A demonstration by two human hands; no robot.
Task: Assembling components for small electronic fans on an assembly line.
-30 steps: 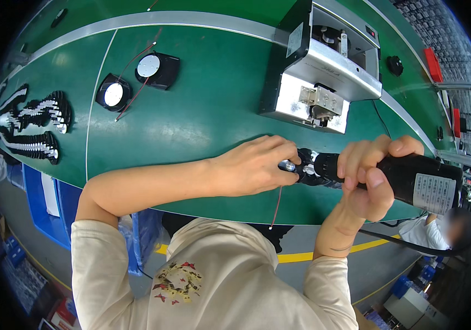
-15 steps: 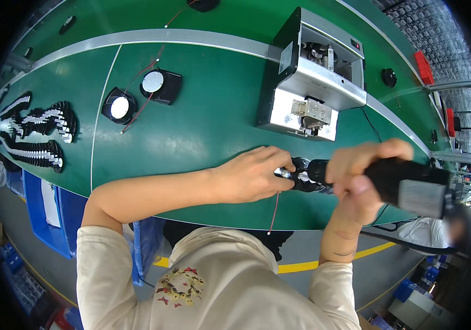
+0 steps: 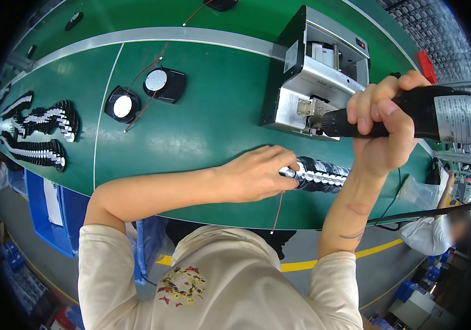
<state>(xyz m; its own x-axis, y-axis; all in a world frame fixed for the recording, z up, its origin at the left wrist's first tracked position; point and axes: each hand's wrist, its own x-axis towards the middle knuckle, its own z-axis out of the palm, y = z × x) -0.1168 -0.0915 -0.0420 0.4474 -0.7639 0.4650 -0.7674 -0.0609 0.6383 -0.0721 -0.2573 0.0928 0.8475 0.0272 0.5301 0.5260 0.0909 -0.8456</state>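
My right hand (image 3: 384,118) is wrapped round a black electric screwdriver (image 3: 425,113) with a white label. Its nose reaches the front outlet of a silver and black screw feeder (image 3: 329,82), and the exact tip is hidden. On the green bench, my left hand (image 3: 260,175) closes its fingers on a small black blower fan (image 3: 289,172) with a silvery hub, largely covered by the fingers. A thin red lead (image 3: 278,212) hangs from it toward the bench edge. Against the held fan's right side lies a row of stacked black fans (image 3: 326,177).
Two black blower fans (image 3: 165,85) with white hubs and red leads lie left of centre. Several curved rows of stacked fans (image 3: 53,118) fill the far left. A metal rail (image 3: 202,37) crosses behind the bench. A blue bin (image 3: 48,220) stands below left; another person (image 3: 425,236) is at right.
My right hand has carried the screwdriver up and away from the fan row to the screw feeder's outlet. The left hand has stayed nearly in place on the fan.
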